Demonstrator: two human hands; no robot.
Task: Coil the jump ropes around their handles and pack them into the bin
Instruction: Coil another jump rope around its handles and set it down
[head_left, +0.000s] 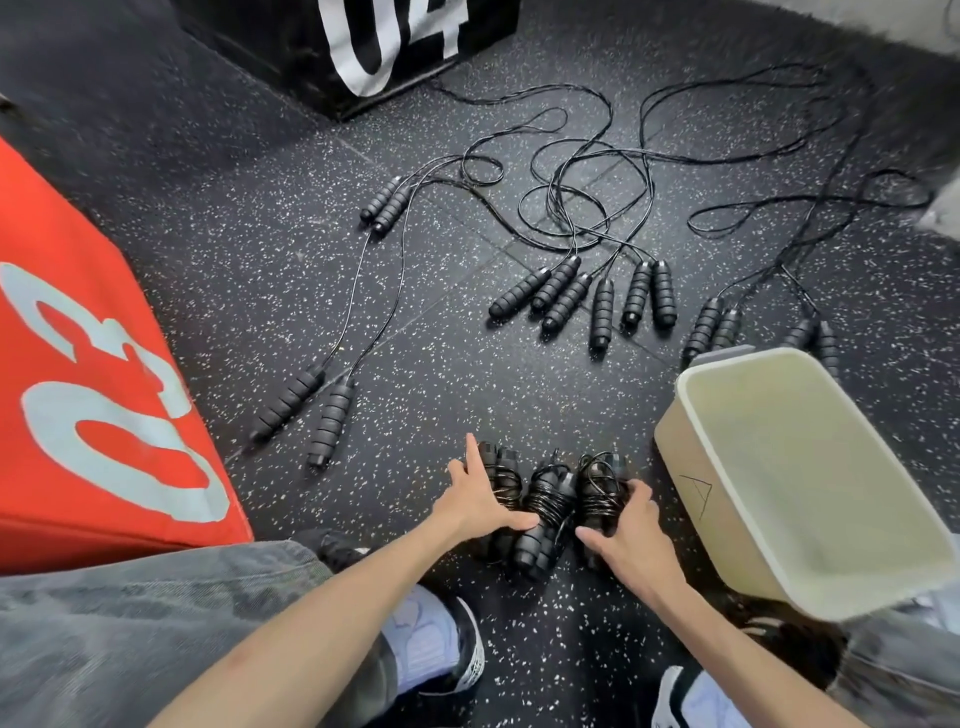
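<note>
Where the 2 forearms reach in from the bottom of the frame, both hands meet a row of 3 coiled jump ropes (550, 501) lying side by side on the speckled floor (260, 218) at lower centre. The left hand (480, 506) has its fingers straight and spread, pressing against the left bundle. The right hand (626, 530) has its fingers curled over the right bundle, gripping it. Just right of the bundles, a beige bin (691, 441) stands tilted at the right edge, apart from them. 2 shoes (434, 644) show along the bottom edge.

Left of centre, 1 uncoiled pair of handles (306, 410) lies beside a red box (78, 364) marked 03. At mid-frame lie 6 more handles (587, 299), with further handles (711, 327) just behind the bin's far rim. A further pair (387, 205) lies above left of these. Loose cords (623, 166) tangle across the upper right. A black box (363, 47) marked 04 sits at top centre.
</note>
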